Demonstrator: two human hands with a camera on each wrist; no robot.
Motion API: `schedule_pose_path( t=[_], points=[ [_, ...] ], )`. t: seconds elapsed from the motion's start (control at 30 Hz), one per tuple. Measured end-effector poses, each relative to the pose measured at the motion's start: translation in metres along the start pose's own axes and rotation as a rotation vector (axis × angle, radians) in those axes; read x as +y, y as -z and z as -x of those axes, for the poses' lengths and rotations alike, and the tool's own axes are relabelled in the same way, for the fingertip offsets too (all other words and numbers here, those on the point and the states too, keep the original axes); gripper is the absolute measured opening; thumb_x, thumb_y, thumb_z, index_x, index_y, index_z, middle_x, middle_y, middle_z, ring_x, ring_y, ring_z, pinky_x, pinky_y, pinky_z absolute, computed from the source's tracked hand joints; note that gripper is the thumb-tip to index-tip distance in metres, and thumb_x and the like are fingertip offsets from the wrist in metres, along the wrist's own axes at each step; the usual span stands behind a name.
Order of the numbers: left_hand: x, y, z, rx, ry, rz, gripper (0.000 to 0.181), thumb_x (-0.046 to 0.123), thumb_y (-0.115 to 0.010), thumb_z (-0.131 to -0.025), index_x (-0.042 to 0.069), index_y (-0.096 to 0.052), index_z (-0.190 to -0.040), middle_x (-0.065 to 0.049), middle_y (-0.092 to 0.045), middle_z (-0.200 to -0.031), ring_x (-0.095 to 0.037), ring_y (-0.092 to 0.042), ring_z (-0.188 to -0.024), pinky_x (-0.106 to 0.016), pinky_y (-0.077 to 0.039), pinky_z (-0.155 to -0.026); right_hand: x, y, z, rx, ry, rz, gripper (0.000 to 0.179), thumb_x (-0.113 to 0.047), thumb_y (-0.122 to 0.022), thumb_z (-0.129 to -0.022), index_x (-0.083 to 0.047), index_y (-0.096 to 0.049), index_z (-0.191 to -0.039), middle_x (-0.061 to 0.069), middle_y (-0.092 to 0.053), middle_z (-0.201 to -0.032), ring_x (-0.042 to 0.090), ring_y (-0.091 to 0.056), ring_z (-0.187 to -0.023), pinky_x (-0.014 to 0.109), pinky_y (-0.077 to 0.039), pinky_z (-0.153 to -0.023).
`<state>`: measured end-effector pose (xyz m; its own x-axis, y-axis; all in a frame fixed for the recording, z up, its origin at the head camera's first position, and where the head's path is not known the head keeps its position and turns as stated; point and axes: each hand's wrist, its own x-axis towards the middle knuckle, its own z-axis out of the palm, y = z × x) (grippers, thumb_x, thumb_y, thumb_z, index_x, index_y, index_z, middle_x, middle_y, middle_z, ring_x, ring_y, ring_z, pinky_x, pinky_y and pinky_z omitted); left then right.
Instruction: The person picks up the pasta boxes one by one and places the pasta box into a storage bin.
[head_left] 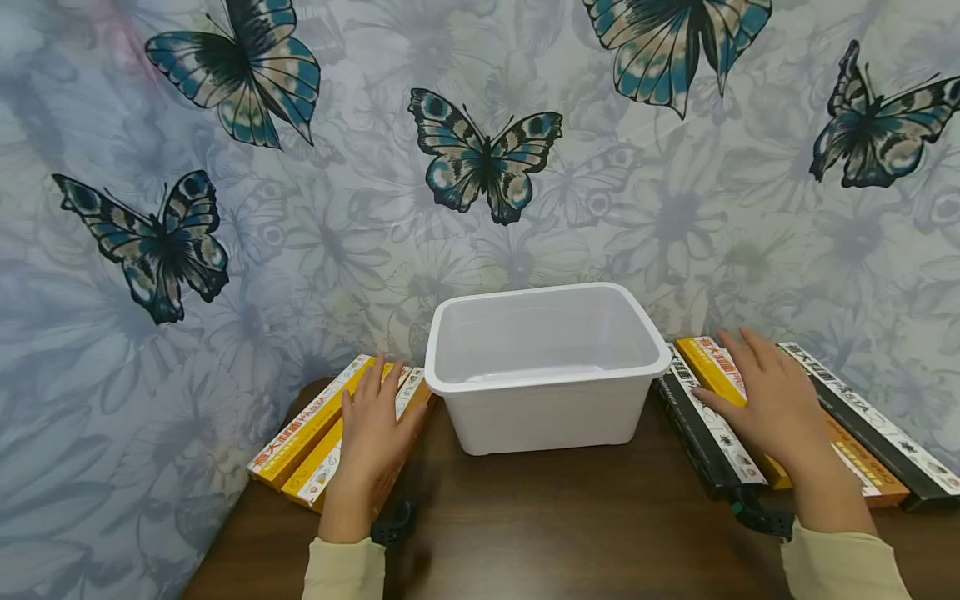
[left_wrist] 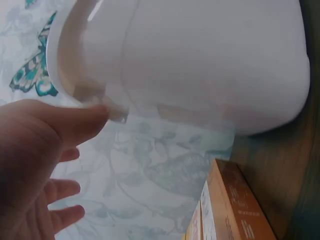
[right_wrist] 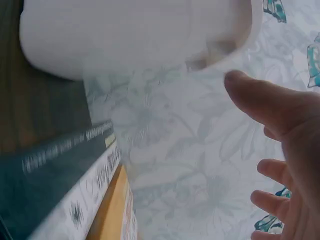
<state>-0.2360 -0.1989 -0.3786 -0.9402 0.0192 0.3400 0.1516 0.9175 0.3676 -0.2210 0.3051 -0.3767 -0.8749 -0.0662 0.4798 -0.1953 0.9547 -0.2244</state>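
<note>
A white plastic bin (head_left: 543, 417) stands between both hands, and its inside shows only bare walls and floor in the head view. Over the long yellow boxes (head_left: 311, 425) on the left, my left hand (head_left: 371, 437) is held with fingers spread and holds nothing. In the left wrist view its thumb (left_wrist: 82, 120) overlaps the bin's rim. My right hand (head_left: 780, 408), fingers also apart and holding nothing, is over a row of long boxes: a black box (head_left: 708, 437) nearest the bin, a yellow box (head_left: 701, 362), an orange box (head_left: 873, 467) and an outer black box (head_left: 888, 425).
The brown wooden table (head_left: 555, 517) carries everything. Close behind the bin rises a wall (head_left: 337, 242) papered with flowers and butterflies. An orange-brown box (left_wrist: 240, 200) lies on the bin's left side in the left wrist view. Dark bands circle both wrists.
</note>
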Motion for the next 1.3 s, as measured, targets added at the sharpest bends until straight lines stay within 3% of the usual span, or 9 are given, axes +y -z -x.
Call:
schedule_pose_path(
  t=[0.13, 0.27, 0.43, 0.67, 0.97, 1.17, 1.3],
  points=[
    [0.006, 0.003, 0.002, 0.069, 0.043, 0.086, 0.064, 0.031, -0.062, -0.097, 0.010, -0.039, -0.152, -0.016, -0.024, -0.165, -0.042, -0.028, -0.149, -0.071, -0.019, -0.116, 0.011, 0.005, -0.002, -0.007, -0.043, -0.050, 0.085, -0.045, -0.066, -0.093, -0.011, -0.023, -0.159, 0.032, -0.028, -0.157, 0.061, -0.034, -0.130, 0.077, -0.029, -0.099],
    [0.013, 0.006, 0.002, 0.117, 0.068, 0.259, 0.057, 0.027, -0.059, -0.099, 0.010, -0.040, -0.151, -0.015, -0.026, -0.165, -0.040, -0.028, -0.149, -0.066, -0.028, -0.116, 0.024, 0.008, 0.006, -0.049, -0.176, -0.154, 0.080, -0.043, -0.056, -0.099, -0.011, -0.016, -0.160, 0.034, -0.022, -0.158, 0.063, -0.029, -0.133, 0.079, -0.029, -0.096],
    [0.024, 0.003, -0.003, 0.161, 0.063, 0.471, 0.054, 0.029, -0.057, -0.101, 0.012, -0.041, -0.149, -0.012, -0.028, -0.163, -0.035, -0.026, -0.152, -0.062, -0.026, -0.119, 0.040, 0.009, 0.021, -0.055, -0.350, -0.213, 0.077, -0.041, -0.050, -0.101, -0.011, -0.011, -0.161, 0.039, -0.025, -0.154, 0.063, -0.034, -0.127, 0.078, -0.033, -0.089],
    [0.041, -0.010, -0.005, 0.130, 0.069, 0.741, 0.052, 0.030, -0.054, -0.102, 0.013, -0.041, -0.150, -0.009, -0.036, -0.160, -0.032, -0.035, -0.148, -0.056, -0.029, -0.120, 0.057, 0.008, 0.037, -0.018, -0.463, -0.208, 0.076, -0.036, -0.048, -0.101, -0.003, -0.012, -0.159, 0.042, -0.024, -0.152, 0.064, -0.035, -0.124, 0.077, -0.033, -0.091],
    [0.062, -0.024, -0.013, 0.112, 0.039, 0.919, 0.048, 0.025, -0.055, -0.102, 0.010, -0.045, -0.147, -0.010, -0.028, -0.164, -0.030, -0.023, -0.154, -0.055, -0.023, -0.123, 0.085, 0.007, 0.047, -0.041, -0.569, -0.128, 0.076, -0.036, -0.045, -0.101, 0.003, -0.011, -0.157, 0.044, -0.021, -0.151, 0.065, -0.028, -0.129, 0.077, -0.030, -0.098],
    [0.063, -0.033, -0.015, 0.085, 0.014, 0.916, 0.047, 0.020, -0.055, -0.101, 0.012, -0.046, -0.147, -0.005, -0.020, -0.167, -0.030, -0.013, -0.156, -0.059, -0.022, -0.122, 0.096, 0.003, 0.056, -0.048, -0.624, -0.114, 0.075, -0.032, -0.045, -0.101, 0.004, -0.010, -0.156, 0.042, -0.016, -0.154, 0.063, -0.024, -0.135, 0.076, -0.028, -0.102],
    [0.059, -0.037, -0.014, 0.083, 0.041, 0.921, 0.043, 0.014, -0.053, -0.100, 0.013, -0.050, -0.143, -0.004, -0.019, -0.167, -0.029, -0.016, -0.155, -0.056, -0.030, -0.116, 0.105, 0.002, 0.063, -0.064, -0.658, -0.081, 0.075, -0.032, -0.043, -0.100, 0.006, -0.009, -0.156, 0.042, -0.015, -0.155, 0.063, -0.024, -0.136, 0.075, -0.027, -0.105]
  ],
)
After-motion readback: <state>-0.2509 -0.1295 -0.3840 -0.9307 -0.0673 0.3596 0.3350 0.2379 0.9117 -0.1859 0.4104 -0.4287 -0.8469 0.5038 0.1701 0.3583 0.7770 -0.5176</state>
